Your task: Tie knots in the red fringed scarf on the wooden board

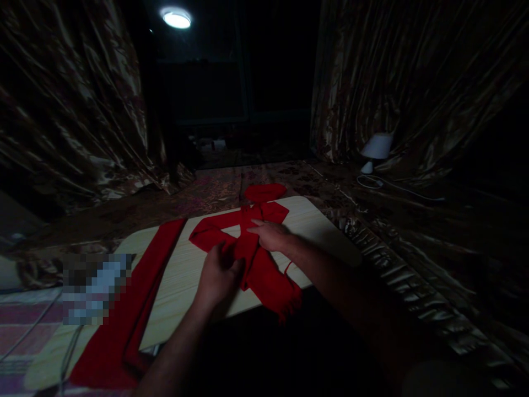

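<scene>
A red scarf (270, 278) with a fringed end lies on the pale wooden table, folded over itself so that one strip crosses another. My left hand (219, 273) rests at its near left part, thumb and fingers spread apart over the cloth. On the far side of the crossing, my right hand (270, 234) has thumb and forefinger closed on the upright strip. The palm sides of both hands are hidden, and the dim light blurs the fingertips.
Along the left of the table (182, 281) runs a long folded red cloth (136, 292). A smaller red piece (265, 192) lies beyond the far edge. A white lamp (378, 146) with a cord stands at back right, near patterned curtains (355, 82). A blurred-out patch covers something at left.
</scene>
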Action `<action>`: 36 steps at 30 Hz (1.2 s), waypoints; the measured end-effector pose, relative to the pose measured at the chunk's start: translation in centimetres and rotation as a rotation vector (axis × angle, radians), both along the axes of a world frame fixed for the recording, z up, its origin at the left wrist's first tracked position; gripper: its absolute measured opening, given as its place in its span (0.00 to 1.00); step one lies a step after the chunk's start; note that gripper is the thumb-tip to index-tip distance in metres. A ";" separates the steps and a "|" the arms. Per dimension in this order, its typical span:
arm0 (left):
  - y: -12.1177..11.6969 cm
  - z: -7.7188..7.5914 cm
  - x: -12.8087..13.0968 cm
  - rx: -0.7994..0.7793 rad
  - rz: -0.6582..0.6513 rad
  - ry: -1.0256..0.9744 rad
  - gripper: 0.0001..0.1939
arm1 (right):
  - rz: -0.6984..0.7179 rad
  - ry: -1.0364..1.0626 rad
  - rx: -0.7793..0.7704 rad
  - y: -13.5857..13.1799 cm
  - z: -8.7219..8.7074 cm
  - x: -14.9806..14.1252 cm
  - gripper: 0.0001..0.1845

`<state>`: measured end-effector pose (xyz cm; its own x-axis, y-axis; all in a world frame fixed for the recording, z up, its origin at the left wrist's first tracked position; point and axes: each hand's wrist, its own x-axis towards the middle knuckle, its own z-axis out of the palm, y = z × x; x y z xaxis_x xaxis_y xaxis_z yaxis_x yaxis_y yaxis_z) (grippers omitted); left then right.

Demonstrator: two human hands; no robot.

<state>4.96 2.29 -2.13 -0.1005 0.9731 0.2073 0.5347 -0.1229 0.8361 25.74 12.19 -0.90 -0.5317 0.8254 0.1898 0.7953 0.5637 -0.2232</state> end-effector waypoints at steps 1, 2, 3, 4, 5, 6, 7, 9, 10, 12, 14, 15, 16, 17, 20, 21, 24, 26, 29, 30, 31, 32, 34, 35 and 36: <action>0.4 0.3 0.0 -0.042 -0.031 0.032 0.38 | -0.004 0.028 0.011 0.0 0.2 -0.2 0.29; 0.8 0.7 0.0 -0.073 -0.061 0.100 0.40 | -0.015 0.080 0.034 0.0 0.5 -0.4 0.29; 1.1 1.0 0.0 -0.097 -0.089 0.174 0.44 | -0.031 0.147 0.065 -0.1 0.7 -0.7 0.29; 1.4 1.4 0.1 -0.121 -0.110 0.238 0.48 | -0.045 0.215 0.098 -0.3 1.0 -0.9 0.29; 1.7 1.7 0.1 -0.145 -0.124 0.304 0.51 | -0.053 0.269 0.124 -0.6 1.3 -1.1 0.30; 1.9 2.0 0.2 -0.170 -0.135 0.365 0.53 | -0.050 0.289 0.129 -0.9 1.6 -1.2 0.29; 2.0 2.2 0.2 -0.191 -0.141 0.418 0.55 | -0.040 0.265 0.107 -1.2 1.8 -1.3 0.27; 2.3 2.5 0.3 -0.198 -0.142 0.465 0.56 | -0.028 0.120 0.011 -1.7 2.1 -1.3 0.21; 2.4 2.5 0.3 -0.183 -0.147 0.450 0.57 | -0.029 0.044 -0.033 -1.8 2.1 -1.2 0.18; 2.8 2.4 0.3 -0.158 -0.172 0.333 0.56 | -0.024 -0.017 -0.047 -1.8 1.9 -1.0 0.16; 3.4 2.2 0.2 -0.163 -0.212 0.148 0.55 | -0.005 0.041 0.007 -1.5 1.6 -0.8 0.19; 3.7 2.0 0.2 -0.180 -0.233 0.064 0.55 | 0.000 0.080 0.024 -1.4 1.5 -0.8 0.20; 4.1 1.9 0.2 -0.200 -0.251 0.001 0.55 | -0.006 0.112 0.024 -1.2 1.4 -0.8 0.20; 4.4 1.9 0.1 -0.222 -0.270 -0.038 0.55 | -0.024 0.138 0.013 -1.0 1.4 -0.8 0.19; 5.2 1.9 0.1 -0.290 -0.313 -0.057 0.55 | -0.129 0.236 -0.029 -0.6 1.6 -1.1 0.18; 5.4 1.9 0.1 -0.310 -0.316 -0.052 0.55 | -0.163 0.280 -0.039 -0.6 1.7 -1.2 0.18; 5.9 2.1 -0.1 -0.368 -0.319 -0.034 0.54 | -0.203 0.383 -0.084 -0.3 1.7 -1.4 0.20; 6.1 2.2 -0.4 -0.419 -0.323 -0.022 0.51 | -0.183 0.407 -0.128 -0.2 1.6 -1.4 0.20; 6.6 2.7 -0.7 -0.491 -0.329 0.011 0.43 | -0.163 0.418 -0.175 0.1 1.1 -1.4 0.18; 6.8 2.9 -0.7 -0.510 -0.340 0.023 0.39 | -0.161 0.424 -0.179 0.2 1.0 -1.4 0.18; 6.9 3.2 -0.7 -0.525 -0.365 0.026 0.35 | -0.160 0.429 -0.182 0.3 0.9 -1.4 0.18; 7.1 3.5 -0.6 -0.539 -0.404 0.019 0.31 | -0.158 0.431 -0.185 0.4 0.8 -1.4 0.18; 7.5 4.0 -0.5 -0.559 -0.497 0.009 0.26 | -0.151 0.427 -0.196 0.5 0.6 -1.3 0.18; 7.8 4.1 -0.5 -0.562 -0.528 0.023 0.25 | -0.141 0.419 -0.202 0.5 0.6 -1.3 0.17; 8.0 4.2 -0.4 -0.557 -0.542 0.057 0.24 | -0.129 0.405 -0.207 0.4 0.6 -1.2 0.17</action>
<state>4.51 10.26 2.03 0.4154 0.8451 -0.3364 0.5642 0.0507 0.8241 24.51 12.59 -0.28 -0.3391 0.9224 0.1850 0.6818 0.3764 -0.6273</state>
